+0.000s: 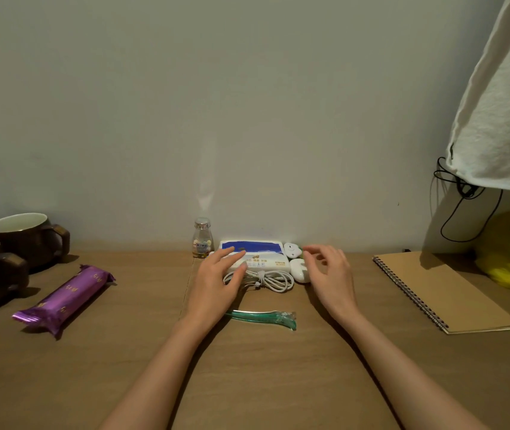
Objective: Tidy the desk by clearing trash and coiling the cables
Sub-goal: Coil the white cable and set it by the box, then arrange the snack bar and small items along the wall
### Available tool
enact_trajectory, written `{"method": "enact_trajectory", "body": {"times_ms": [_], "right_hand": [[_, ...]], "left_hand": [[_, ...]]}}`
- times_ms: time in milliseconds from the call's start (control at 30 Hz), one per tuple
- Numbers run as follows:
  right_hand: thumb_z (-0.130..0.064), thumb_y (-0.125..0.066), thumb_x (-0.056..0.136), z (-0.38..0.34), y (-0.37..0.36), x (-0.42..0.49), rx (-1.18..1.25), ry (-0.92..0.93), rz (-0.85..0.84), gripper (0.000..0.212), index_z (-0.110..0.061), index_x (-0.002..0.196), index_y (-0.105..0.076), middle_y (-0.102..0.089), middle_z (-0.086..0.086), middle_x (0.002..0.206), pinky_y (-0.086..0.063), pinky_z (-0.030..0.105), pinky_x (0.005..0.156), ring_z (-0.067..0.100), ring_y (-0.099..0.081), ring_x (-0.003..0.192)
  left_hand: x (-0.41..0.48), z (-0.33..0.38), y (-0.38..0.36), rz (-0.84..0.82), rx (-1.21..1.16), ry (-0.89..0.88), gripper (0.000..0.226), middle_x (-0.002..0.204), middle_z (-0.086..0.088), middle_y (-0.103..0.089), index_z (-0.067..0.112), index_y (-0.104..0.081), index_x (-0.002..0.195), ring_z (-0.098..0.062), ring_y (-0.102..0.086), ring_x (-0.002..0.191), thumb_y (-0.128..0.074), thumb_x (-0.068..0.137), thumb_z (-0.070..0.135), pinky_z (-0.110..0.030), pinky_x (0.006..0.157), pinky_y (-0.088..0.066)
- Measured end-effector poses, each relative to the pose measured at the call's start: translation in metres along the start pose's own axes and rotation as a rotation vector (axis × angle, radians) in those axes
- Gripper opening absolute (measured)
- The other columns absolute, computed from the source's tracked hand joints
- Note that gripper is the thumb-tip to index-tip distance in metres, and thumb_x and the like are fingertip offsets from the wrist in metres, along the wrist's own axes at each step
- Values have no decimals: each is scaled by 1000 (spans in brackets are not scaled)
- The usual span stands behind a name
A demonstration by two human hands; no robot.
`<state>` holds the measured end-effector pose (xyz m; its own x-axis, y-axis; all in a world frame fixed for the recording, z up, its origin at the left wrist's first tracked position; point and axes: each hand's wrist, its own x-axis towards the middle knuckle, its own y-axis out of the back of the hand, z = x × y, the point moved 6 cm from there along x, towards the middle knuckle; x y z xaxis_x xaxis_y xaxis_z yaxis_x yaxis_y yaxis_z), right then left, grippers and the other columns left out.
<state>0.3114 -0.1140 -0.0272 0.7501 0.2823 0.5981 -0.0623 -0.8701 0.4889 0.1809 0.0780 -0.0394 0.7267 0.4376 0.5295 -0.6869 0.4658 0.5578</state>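
Two bare hands reach across the wooden desk (142,352) toward a white cable (266,279), already wound into a loose oval bundle and tied round its middle. It lies near the back wall, touching the front edge of a soft white-and-blue tissue pack (256,254). The left hand (216,282) is open, fingers spread flat over the pack and the cable's left loops, gripping nothing. The right hand (329,274) is open too, fingers loosely curled and empty, just beside a rounded white plastic charger (298,270). Nearer the person lies a crinkled clear-green wrapper (266,316), narrow and flat. A shiny purple foil snack bar (64,297) sits to the left, near two glazed brown mugs (27,240). A small glass bottle (202,238) stands beside the pack. A kraft spiral notebook (446,290) lies to the right.
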Motion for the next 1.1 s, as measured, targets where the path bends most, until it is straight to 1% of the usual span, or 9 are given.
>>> {"method": "enact_trajectory", "body": {"times_ms": [100,200,267,333,467,567,700,867,1100], "right_hand": [[-32,-62,86,-35,-6,-19,29,173,-132,8,-28,90,-67,-60,-22,87,-45,22,77,1,-52,90],[-48,-60,79,-65,-15,-44,37,308,-337,25,-29,92,-69,-61,-25,89,-43,20,79,2,-51,92],[-52,-63,77,-74,-22,-59,-67,386,-460,31,-31,99,-69,-65,-21,94,-42,22,81,3,-48,93],[-50,-66,78,-74,-26,-68,-159,450,-501,29,-34,102,-69,-66,-19,95,-42,25,81,2,-45,90],[-30,-72,81,-64,-26,-65,-131,416,-426,16,-32,97,-73,-68,-15,89,-41,28,77,3,-45,84],[-23,-76,78,-54,-28,-58,-114,361,-359,15,-29,92,-76,-71,-9,85,-41,29,73,10,-48,79],[-14,-78,75,-46,-34,-50,-100,319,-279,17,-25,88,-78,-70,-5,82,-48,36,70,19,-53,78],[-15,-81,72,-36,-41,-39,-120,279,-219,17,-26,84,-78,-68,-5,78,-51,42,64,22,-56,77],[-17,-80,73,-31,-43,-37,-121,284,-216,17,-28,85,-78,-67,-6,78,-51,42,64,21,-56,78]], "left_hand": [[-5,-3,16,132,15,10,30,123,8,-60,25,-64,121,-11,-47,119,-56,92,26,-22,96,-38],[-9,-15,33,235,44,84,28,118,4,-62,21,-66,118,-18,-50,113,-56,92,20,-19,89,-35],[-10,-26,39,242,44,148,29,118,0,-61,22,-65,119,-20,-50,110,-55,92,20,-20,88,-34],[-12,-35,41,211,29,188,31,121,-3,-59,23,-62,123,-20,-50,111,-53,93,20,-23,91,-36],[-14,-42,37,86,-20,223,36,130,-5,-54,23,-57,129,-18,-50,118,-51,94,17,-27,98,-37],[-14,-38,34,50,-1,192,38,132,-4,-56,21,-57,130,-17,-49,121,-52,93,13,-26,100,-35],[-14,-39,33,20,-6,192,42,132,-2,-57,20,-54,132,-16,-50,121,-55,91,11,-28,101,-38],[-12,-42,30,-2,-26,217,47,129,0,-61,19,-54,133,-14,-56,117,-60,88,9,-19,92,-39],[-5,-43,22,-39,16,201,40,128,0,-62,17,-58,128,-14,-57,117,-61,88,13,-20,92,-39]]}}
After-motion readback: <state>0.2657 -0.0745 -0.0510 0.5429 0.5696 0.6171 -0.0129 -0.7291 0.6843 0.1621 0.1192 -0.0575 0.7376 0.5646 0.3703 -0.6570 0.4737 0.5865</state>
